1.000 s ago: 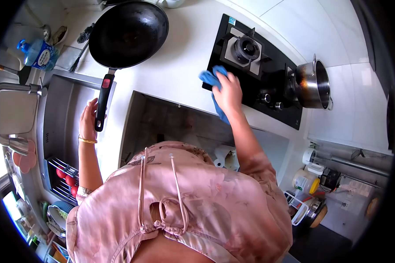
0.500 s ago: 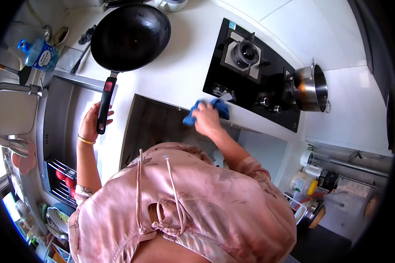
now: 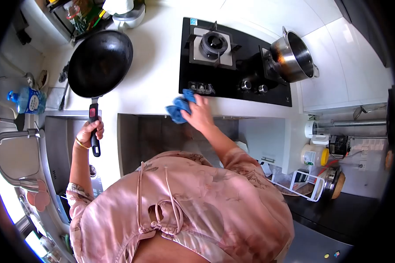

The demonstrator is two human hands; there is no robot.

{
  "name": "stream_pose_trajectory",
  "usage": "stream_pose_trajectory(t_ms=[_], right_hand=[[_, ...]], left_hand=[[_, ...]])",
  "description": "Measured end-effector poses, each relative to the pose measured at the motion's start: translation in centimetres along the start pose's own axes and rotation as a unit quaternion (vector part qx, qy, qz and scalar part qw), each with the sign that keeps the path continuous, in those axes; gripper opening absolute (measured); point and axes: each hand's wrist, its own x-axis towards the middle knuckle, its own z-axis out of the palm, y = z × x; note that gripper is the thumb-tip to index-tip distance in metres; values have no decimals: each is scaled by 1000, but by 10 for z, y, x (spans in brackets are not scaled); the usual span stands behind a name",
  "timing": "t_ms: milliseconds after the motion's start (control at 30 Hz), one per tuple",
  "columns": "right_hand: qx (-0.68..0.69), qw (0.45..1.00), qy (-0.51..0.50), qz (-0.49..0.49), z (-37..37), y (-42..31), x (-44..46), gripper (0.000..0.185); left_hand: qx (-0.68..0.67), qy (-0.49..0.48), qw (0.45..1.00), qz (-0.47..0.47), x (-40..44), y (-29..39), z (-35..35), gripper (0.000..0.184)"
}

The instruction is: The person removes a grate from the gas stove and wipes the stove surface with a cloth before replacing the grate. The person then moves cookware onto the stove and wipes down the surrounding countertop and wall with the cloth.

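A black wok [image 3: 100, 63] sits on the white counter at the left, its long handle pointing toward me. My left hand [image 3: 91, 130] is closed around that handle, with the fingers curled over its side. In my right hand [image 3: 200, 115] a crumpled blue cloth [image 3: 179, 108] is gripped at the counter's front edge. The cloth's upper end lies close to the front left of the black gas stove [image 3: 245, 65]. Part of the cloth is hidden behind my fingers.
A steel pot [image 3: 281, 61] with scorch marks stands on the stove's right side. The sink [image 3: 61, 149] and faucet [image 3: 17, 133] are at the left, near a blue soap bottle [image 3: 32, 101]. Below the counter edge is an open cabinet [image 3: 162, 133]. A white rack [image 3: 300, 188] lies at the right.
My left hand has gone from open beside the wok handle to closed around it. My right hand still holds the cloth, now bunched differently at the counter edge. The whole view has turned.
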Motion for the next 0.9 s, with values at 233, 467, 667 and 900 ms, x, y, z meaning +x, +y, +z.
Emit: stream_pose_trajectory(t_ms=[233, 467, 667, 900], right_hand=[[-139, 943, 74, 295, -63, 164, -71, 43], [-208, 858, 74, 464, -76, 212, -74, 55], [-61, 987, 31, 145, -54, 119, -48, 54], [-16, 973, 22, 230, -68, 164, -63, 61]], left_hand=[[43, 46, 997, 43, 5, 3, 44, 16], [2, -9, 998, 56, 31, -21, 135, 21], [12, -105, 994, 26, 117, -19, 225, 17], [66, -181, 981, -24, 208, -35, 296, 17]])
